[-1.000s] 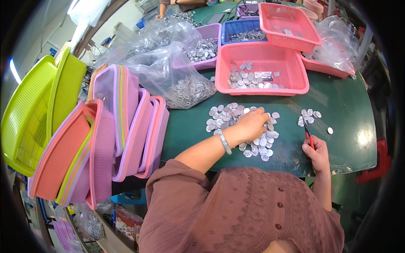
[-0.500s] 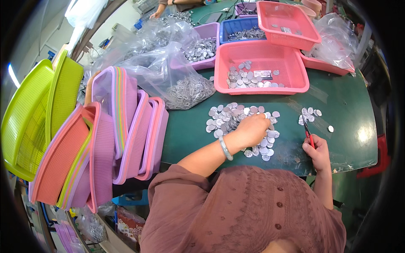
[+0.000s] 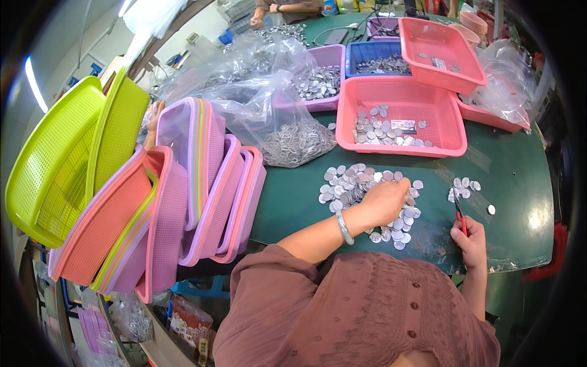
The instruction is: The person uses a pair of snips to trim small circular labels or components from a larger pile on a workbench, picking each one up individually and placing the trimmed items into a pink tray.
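While the left hand (image 3: 386,203) is over the right part of the big pile of silver discs (image 3: 348,183) on the tabletop (image 3: 520,177), its fingers are bent together, and I cannot tell if they grip a disc. The right hand (image 3: 472,244) has its fingers closed around a red-handled tool (image 3: 463,227), which points far, toward a smaller group of discs (image 3: 466,186). Beyond the big pile stands a pink basket (image 3: 403,150) with more discs.
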Available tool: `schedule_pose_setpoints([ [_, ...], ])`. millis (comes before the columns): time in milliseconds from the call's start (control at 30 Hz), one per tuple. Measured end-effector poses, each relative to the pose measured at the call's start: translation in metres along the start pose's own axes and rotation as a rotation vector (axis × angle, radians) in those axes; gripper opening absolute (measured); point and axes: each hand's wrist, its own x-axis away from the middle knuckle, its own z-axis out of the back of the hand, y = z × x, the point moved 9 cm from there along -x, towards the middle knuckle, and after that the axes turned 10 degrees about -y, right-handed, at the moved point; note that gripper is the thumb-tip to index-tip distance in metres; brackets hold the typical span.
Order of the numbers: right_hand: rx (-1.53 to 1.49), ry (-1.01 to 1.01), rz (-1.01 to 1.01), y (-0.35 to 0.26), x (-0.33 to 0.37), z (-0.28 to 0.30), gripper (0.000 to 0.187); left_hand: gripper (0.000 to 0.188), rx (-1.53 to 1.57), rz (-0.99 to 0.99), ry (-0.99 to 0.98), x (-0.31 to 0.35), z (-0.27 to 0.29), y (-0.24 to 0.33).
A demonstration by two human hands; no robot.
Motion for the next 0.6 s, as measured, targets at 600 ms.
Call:
schedule_pose_setpoints([
  [600,-0.056,-0.024,-0.031,0.006,-0.002,0.002,0.025,0.017,0.983,0.072,-0.061,-0.008,-0.026,-0.021],
])
